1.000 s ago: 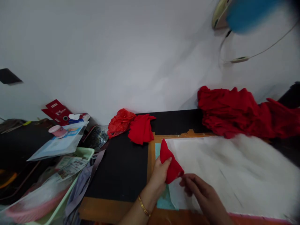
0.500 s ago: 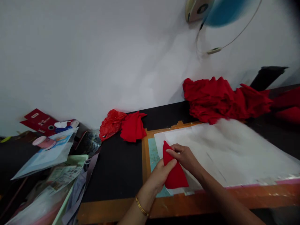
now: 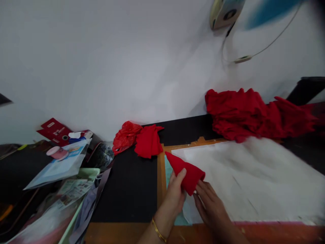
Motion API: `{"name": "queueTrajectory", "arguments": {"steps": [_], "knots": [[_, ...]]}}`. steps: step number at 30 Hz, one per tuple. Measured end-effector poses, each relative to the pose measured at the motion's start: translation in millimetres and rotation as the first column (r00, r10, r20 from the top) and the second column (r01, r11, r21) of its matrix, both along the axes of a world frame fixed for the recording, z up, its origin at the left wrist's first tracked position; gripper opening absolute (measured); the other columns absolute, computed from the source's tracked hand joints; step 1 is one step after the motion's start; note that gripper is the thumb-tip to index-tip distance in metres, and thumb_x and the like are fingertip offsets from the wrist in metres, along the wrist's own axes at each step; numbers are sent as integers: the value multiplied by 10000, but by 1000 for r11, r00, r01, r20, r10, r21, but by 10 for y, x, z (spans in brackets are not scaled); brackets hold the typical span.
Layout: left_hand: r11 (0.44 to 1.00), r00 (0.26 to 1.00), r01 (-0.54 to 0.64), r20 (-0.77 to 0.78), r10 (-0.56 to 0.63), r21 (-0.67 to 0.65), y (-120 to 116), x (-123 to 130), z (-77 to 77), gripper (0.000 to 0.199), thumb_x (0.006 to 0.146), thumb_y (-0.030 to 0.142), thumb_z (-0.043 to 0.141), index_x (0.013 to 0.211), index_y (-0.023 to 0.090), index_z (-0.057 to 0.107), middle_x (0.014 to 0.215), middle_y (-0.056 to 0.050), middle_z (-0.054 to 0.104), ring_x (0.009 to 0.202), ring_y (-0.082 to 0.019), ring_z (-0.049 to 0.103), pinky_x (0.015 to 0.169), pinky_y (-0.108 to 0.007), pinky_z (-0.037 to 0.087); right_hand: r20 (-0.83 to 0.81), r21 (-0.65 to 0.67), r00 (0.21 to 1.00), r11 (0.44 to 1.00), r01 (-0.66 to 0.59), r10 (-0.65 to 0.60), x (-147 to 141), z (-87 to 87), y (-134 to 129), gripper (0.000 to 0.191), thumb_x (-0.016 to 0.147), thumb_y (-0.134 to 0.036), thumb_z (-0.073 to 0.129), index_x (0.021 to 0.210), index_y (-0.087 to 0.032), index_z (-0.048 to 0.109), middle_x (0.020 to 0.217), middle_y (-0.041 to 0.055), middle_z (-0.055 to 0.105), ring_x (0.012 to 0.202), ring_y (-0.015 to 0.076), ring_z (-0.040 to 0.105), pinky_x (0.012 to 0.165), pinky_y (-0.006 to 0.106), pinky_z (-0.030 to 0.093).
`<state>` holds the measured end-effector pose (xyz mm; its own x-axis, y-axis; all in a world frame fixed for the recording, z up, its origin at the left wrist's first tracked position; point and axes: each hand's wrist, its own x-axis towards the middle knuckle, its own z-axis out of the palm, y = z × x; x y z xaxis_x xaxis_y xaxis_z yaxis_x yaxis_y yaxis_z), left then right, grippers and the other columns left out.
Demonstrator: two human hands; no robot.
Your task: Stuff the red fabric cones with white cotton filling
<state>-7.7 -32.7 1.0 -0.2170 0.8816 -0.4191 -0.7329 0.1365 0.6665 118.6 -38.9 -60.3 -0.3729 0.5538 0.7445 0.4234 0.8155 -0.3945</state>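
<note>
A red cone-shaped cloth piece [image 3: 186,174], like a small pointed hat, is held above the white sheet. Its tip points up and to the left; its wide open end faces down and to the right. My left hand [image 3: 176,189] is closed around its middle, thumb on top. At the wide end is my right hand [image 3: 209,203], its fingertips at the rim and partly hidden by the cloth. Beyond, a small stack of red cloth pieces [image 3: 148,141] lies beside a red plastic bag [image 3: 127,135].
A large heap of red cloth [image 3: 248,113] lies along the wall. White sheeting [image 3: 243,183] covers the table's right side, black surface [image 3: 127,189] the left. A green basket [image 3: 95,171] with papers stands at left. A blurred blue fan [image 3: 271,13] is overhead.
The cone has turned from upright to leaning left, its open end now to the right. My right hand has moved from its upper part down to that end. The view has shifted left.
</note>
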Motion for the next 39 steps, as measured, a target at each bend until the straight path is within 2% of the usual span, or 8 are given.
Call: {"name": "queueTrajectory", "arguments": {"steps": [4,10,15,19,23,28,34,39], "knots": [[998,998,58,1,-58,28,-61,57,1,553,681,331,813,1172,161,625,1110,-115,715,1029,-257,670,944,-354,504,89,-74,996,997,-20,27,-24,-50,46,479,856,-46,438,1327,-119,490,1176,171,655,1170,309,576,880,455,574],[1000,1000,2,-13,-1,23,-61,94,-83,523,758,386,754,1207,161,608,1191,-120,689,1126,-272,633,984,-367,499,196,-136,974,987,-89,115,-59,-86,-3,474,878,-92,401,1340,-122,503,1209,187,653,1098,319,635,898,480,564],[999,998,-36,-52,34,-38,-63,159,-116,471,788,370,729,1200,182,601,1195,-103,689,1092,-245,651,963,-351,514,130,-282,988,958,-41,80,-102,-138,-36,583,872,-136,419,1447,-82,335,1389,226,506,1294,341,483,980,523,505],[997,998,-61,-34,60,-45,-66,140,-99,453,766,338,746,1170,181,614,1171,-103,697,1040,-231,671,940,-336,519,101,-370,987,926,-79,124,-33,-94,-55,600,874,-130,431,1459,-149,304,1406,189,493,1294,298,485,987,473,507],[1000,1000,14,0,-14,-13,-95,102,-104,494,757,378,750,1190,182,612,1159,-106,699,1011,-235,675,924,-349,517,185,-305,970,948,-95,156,56,-23,-38,503,838,-91,414,1332,-151,485,1243,183,617,1137,300,597,877,442,554],[1000,989,16,-144,-16,-1,-123,145,-178,447,702,358,794,1083,167,658,1046,-96,730,966,-240,679,894,-345,511,308,-251,946,968,-21,100,18,-61,-34,317,796,-79,402,1009,-135,629,849,156,688,799,293,665,691,403,556],[999,991,-38,-130,38,1,-119,233,-208,351,708,354,777,975,151,673,931,-77,744,876,-228,696,831,-329,522,209,-309,976,951,1,67,-64,-185,-102,268,844,-143,390,1041,-133,573,878,155,670,764,276,637,652,387,549],[1000,996,-7,-91,7,6,-135,204,-193,389,708,311,787,1035,150,652,982,-90,742,880,-221,696,836,-330,524,196,-480,969,876,-36,148,26,-96,-75,311,768,-110,429,1037,-146,580,1005,162,650,921,269,632,737,366,549]]}}
